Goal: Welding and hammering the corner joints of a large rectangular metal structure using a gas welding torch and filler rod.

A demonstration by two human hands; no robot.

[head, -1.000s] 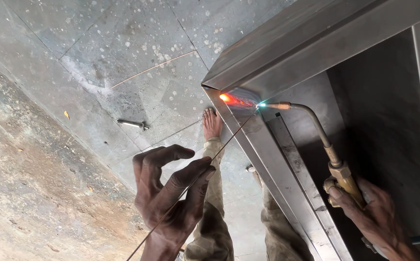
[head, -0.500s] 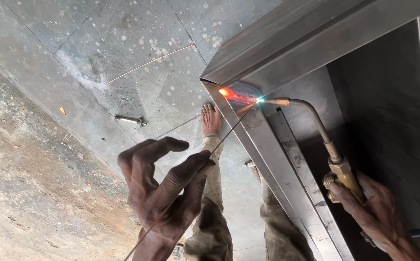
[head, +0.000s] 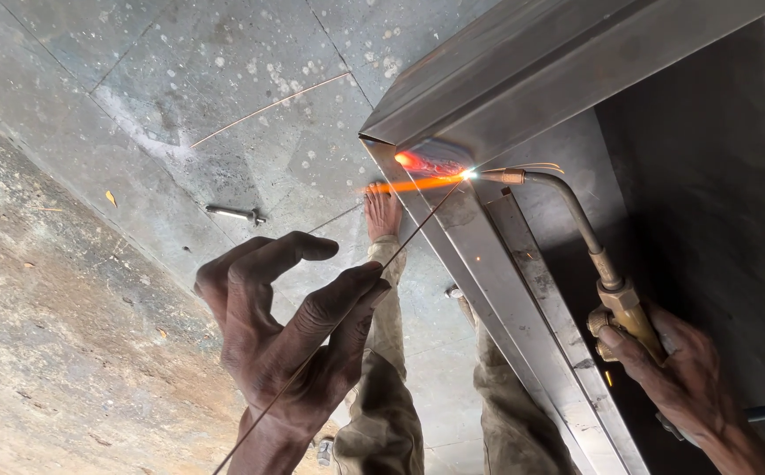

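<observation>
Head view: the left hand [head: 290,339] pinches a thin rod [head: 356,290] whose tip meets the glowing corner [head: 422,161] of a steel frame [head: 523,79]. The right hand [head: 677,378] grips a brass torch [head: 576,224], its flame [head: 413,184] playing on that corner. Risks: the flame lingering could burn through the sheet; a wavering rod could miss the seam; sparks could fall on the bare foot [head: 382,215] just below.

No pkgs, labels, signs or screens in view, just bare metal & concrete

Bolt [head: 234,213] on tiled floor [head: 224,79]; bare foot [head: 383,214]
</observation>
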